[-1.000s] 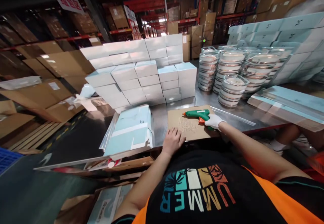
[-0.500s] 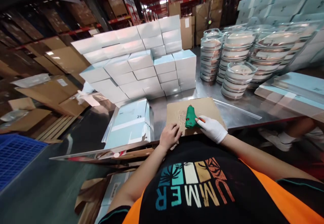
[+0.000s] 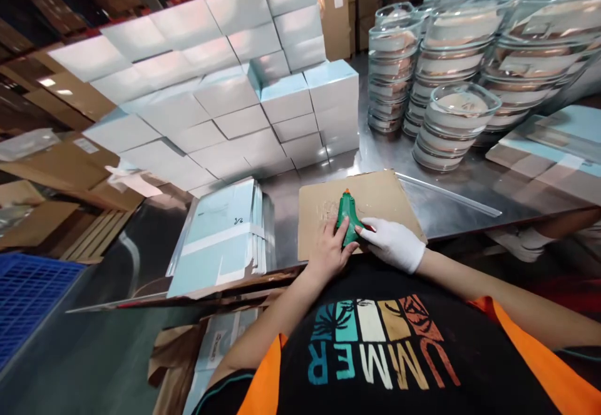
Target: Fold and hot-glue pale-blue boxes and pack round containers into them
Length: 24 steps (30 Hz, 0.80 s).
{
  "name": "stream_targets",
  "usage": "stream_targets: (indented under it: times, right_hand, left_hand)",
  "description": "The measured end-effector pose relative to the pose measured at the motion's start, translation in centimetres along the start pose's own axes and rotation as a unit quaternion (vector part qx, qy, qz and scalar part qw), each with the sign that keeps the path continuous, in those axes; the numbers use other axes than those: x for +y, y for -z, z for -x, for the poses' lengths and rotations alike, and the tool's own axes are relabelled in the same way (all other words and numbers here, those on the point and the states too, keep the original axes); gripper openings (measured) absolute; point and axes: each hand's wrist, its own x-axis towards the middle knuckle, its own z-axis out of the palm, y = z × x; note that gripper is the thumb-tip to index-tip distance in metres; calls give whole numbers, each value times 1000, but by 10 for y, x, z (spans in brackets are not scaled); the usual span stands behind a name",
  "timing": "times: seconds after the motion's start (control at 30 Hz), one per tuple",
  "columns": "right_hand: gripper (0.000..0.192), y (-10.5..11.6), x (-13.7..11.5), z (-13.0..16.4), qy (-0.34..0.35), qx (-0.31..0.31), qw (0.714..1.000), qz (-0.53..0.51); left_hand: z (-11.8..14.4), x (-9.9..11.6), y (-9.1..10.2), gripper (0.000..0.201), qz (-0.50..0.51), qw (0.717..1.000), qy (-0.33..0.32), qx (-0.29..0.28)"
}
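A green glue gun (image 3: 348, 222) with an orange tip lies over a brown cardboard sheet (image 3: 382, 199), its nozzle pointing away from me. My right hand (image 3: 394, 243), in a white glove with bare fingertips, is closed around its handle. From the other side, my bare left hand (image 3: 328, 249) grips the rear of the gun's body with thumb and fingers. Scuffed traces mark the cardboard just left of the gun.
Flattened pale-blue cartons (image 3: 216, 236) bound with a white band lie left. Behind them rises a wall of white boxes (image 3: 225, 121). Stacked glass dishes (image 3: 457, 124) stand at right, near thin clear sticks (image 3: 451, 194). A blue crate (image 3: 32, 302) sits on the floor.
My left hand has moved right from the cardboard onto the glue gun. The gun now points straighter ahead, and the view has moved closer to the table.
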Motion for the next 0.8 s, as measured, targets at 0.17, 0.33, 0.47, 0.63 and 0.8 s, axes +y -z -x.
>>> stream_targets:
  times: [0.17, 0.33, 0.47, 0.63, 0.8]
  right_hand:
    - [35, 0, -1, 1, 0, -3, 1000, 0]
    - [30, 5, -3, -2, 16, -31, 999, 38]
    - [34, 7, -6, -2, 6, -34, 998, 43]
    - [38, 5, -7, 0, -9, -25, 999, 34]
    - [39, 2, 1, 2, 7, -17, 1000, 23]
  left_hand:
    - [-21, 2, 13, 80, -49, 997, 14, -49]
    - [-41, 3, 19, 84, -50, 993, 45, -94]
    - [-50, -1, 21, 86, -10, 989, 89, -114]
    - [-30, -7, 19, 76, 16, 991, 87, -98]
    - [9, 0, 13, 69, -1, 997, 21, -77]
